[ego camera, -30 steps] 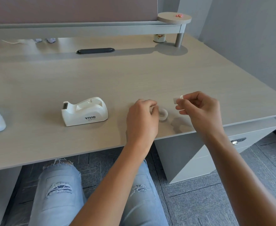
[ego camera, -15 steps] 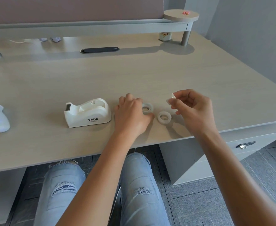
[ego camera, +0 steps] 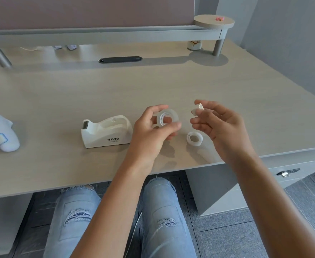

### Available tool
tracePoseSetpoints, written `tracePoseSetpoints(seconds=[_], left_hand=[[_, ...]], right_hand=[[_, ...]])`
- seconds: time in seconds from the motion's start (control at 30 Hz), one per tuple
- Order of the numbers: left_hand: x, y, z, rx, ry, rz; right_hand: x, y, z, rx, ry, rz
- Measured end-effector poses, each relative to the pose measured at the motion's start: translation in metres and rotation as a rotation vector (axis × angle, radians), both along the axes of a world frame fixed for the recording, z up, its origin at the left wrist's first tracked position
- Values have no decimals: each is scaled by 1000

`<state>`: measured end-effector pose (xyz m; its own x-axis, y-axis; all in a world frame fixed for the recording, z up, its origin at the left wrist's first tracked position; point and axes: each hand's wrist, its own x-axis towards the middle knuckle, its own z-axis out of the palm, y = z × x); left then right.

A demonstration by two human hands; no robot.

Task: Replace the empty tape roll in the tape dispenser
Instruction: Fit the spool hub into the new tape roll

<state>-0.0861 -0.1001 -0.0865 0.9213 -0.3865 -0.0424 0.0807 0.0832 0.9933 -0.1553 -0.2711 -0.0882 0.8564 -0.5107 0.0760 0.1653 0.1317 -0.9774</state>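
The left hand (ego camera: 153, 131) holds a roll of clear tape (ego camera: 167, 118) above the desk (ego camera: 60, 94), lifted clear of the surface. The fingers curl over the roll's far rim at about 11 o'clock and the thumb presses its near rim at about 5 o'clock, so the roll sits pinched between them with its open centre facing up toward the camera; a fingertip shows through the hole.

The right hand (ego camera: 220, 125) is raised at 3 o'clock from the roll, close by but not touching it. Its thumb and forefinger pinch a small white plastic piece (ego camera: 197, 109), which sticks out at the hand's 10 o'clock; the other fingers are loosely curled. What kind of part it is cannot be told for certain.

A white empty ring (ego camera: 194, 139) lies flat on the desk at about 5 o'clock from the held roll, just below the right fingertips and apart from both hands.

The white tape dispenser (ego camera: 106, 132) stands on the desk at 9 o'clock from the left hand, just beside it, its cradle empty and its cutter end pointing left. A white object with a blue mark (ego camera: 2, 133) lies well apart at the desk's left edge.
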Motion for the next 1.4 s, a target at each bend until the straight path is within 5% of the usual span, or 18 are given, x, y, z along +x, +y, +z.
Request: tracePoseSetpoints(seconds=[0.17,0.43,0.77,0.93,1.17,1.4], left_hand=[[-3,11,8,-122,130,49],[-2,18,4,-97,181,164],[-7,23,10,-155,189,188],[-9,24,11,-188,190,172],[-11,30,8,-255,231,113],[-16,33,6,-252,191,7]], right_hand=[[5,6,2,171,1,54],[5,18,7,114,10,43],[-6,41,13,-567,-72,25],[-1,47,7,-751,-102,0],[4,46,9,-652,7,60],[6,41,17,-188,79,86]])
